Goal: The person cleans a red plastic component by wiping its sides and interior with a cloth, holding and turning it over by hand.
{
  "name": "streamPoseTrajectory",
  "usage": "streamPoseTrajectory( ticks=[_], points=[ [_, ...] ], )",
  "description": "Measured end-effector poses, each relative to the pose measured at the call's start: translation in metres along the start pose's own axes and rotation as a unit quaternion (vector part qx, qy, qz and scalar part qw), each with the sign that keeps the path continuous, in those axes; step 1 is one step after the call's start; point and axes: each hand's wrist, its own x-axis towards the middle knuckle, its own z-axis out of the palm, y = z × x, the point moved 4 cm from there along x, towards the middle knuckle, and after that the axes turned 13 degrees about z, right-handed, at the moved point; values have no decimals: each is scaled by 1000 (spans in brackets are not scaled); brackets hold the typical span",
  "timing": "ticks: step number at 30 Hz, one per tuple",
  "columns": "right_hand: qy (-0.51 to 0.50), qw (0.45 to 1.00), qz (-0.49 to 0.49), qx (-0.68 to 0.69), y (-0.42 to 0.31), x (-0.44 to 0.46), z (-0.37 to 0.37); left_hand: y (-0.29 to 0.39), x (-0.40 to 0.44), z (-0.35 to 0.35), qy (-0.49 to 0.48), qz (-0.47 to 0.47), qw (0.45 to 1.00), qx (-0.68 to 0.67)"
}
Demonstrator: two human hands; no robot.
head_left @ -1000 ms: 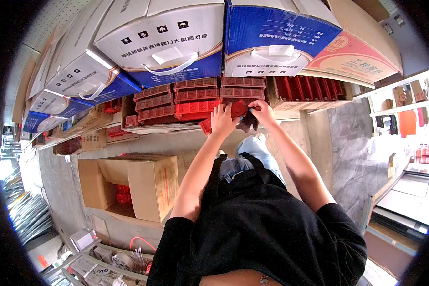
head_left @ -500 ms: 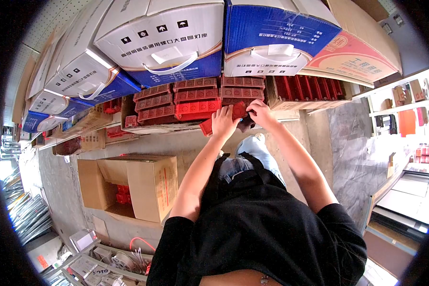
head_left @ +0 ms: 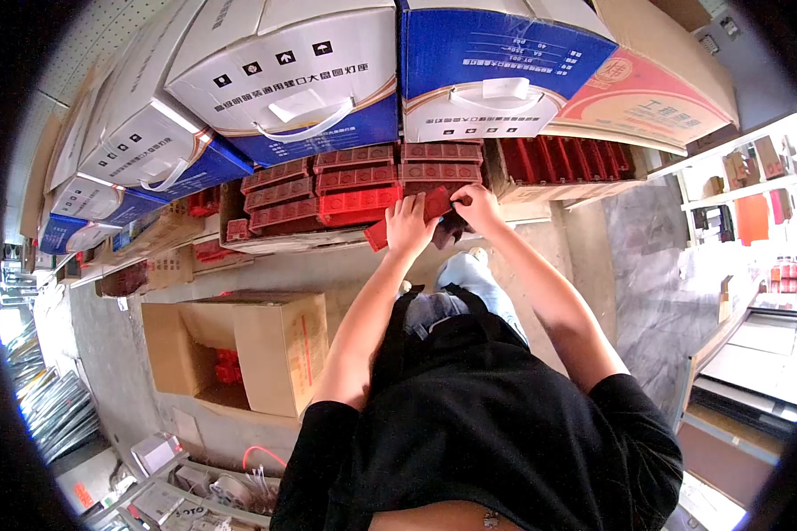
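My left hand (head_left: 407,225) is closed around a long red plastic strip (head_left: 436,204), which slants up to the right and sticks out on both sides of my fingers. At its upper right end my right hand (head_left: 476,211) has its fingers pinched together; what they grip is too small to make out. A dark, crumpled-looking piece (head_left: 450,232) shows between and below the hands. Right behind my hands, stacked rows of red plastic strips with round marks (head_left: 356,179) fill an open carton, the nearest row a brighter red (head_left: 359,205).
Blue and white handled cartons (head_left: 303,93) stand above the red strips. An open carton (head_left: 491,177) of upright red pieces is at right. On the floor at left, an open cardboard box (head_left: 283,354) holds some red pieces (head_left: 228,365). A shelf (head_left: 753,195) stands far right.
The view has shifted slightly. Both hands stay at the red strip; its right part is tilted a little differently between them.
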Motion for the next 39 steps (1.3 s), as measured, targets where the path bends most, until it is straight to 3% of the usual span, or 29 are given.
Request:
streamPoseTrajectory(
  ticks=[2, 6, 12, 15, 16, 19, 22, 29, 33, 36, 39],
  points=[
    [-33, 989, 118, 78, 10, -5, -2, 0, 0, -2, 9, 2, 1000, 0],
    [-34, 964, 146, 220, 59, -3, 16, -1, -5, -1, 20, 9, 1000, -10],
    [-29, 967, 119, 225, 47, -1, 9, -1, -5, -1, 15, 11, 1000, 3],
    [-43, 987, 60, 141, 22, 4, 5, -1, -6, 0, 5, 8, 1000, 4],
    [-69, 980, 62, 174, 18, 5, 8, -1, -6, -1, 1, 7, 1000, 5],
    [-66, 990, 77, 93, 5, 6, 6, -1, -6, -1, 5, 10, 1000, 4],
    [-31, 998, -51, -2, -21, 2, -3, -1, -5, -1, 6, 12, 1000, 7],
    [1, 995, -99, -31, -24, 6, 9, -7, -4, 2, 22, 20, 999, -15],
    [38, 994, -96, -43, -20, 10, 13, -6, -3, 1, 25, 17, 999, -11],
    [-2, 998, 4, -57, -14, 16, 14, -3, -1, -2, 17, 10, 1000, -5],
    [-38, 995, 38, -78, -10, 21, 14, -3, 0, -3, 8, 5, 1000, -2]
  ],
)
